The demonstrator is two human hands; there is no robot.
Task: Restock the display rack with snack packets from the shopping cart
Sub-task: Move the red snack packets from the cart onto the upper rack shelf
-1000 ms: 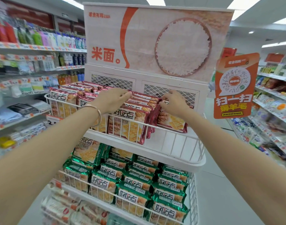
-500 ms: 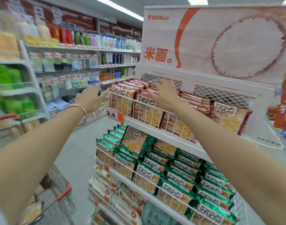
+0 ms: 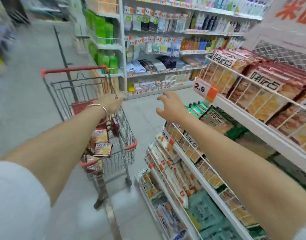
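Snack packets (image 3: 101, 142) at the shopping cart's (image 3: 132, 146) near end lie below the left hand (image 3: 111, 103), whose finger position cannot be told, while the spread, empty right hand (image 3: 172, 105) hovers farther off beside the display rack (image 3: 252, 126).

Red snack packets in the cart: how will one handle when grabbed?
Probably light and crinkly: the red snack packets lie slumped at angles in the shopping cart. Glossy film looks slippery. Printed crackers suggest brittle contents, so grip gently.
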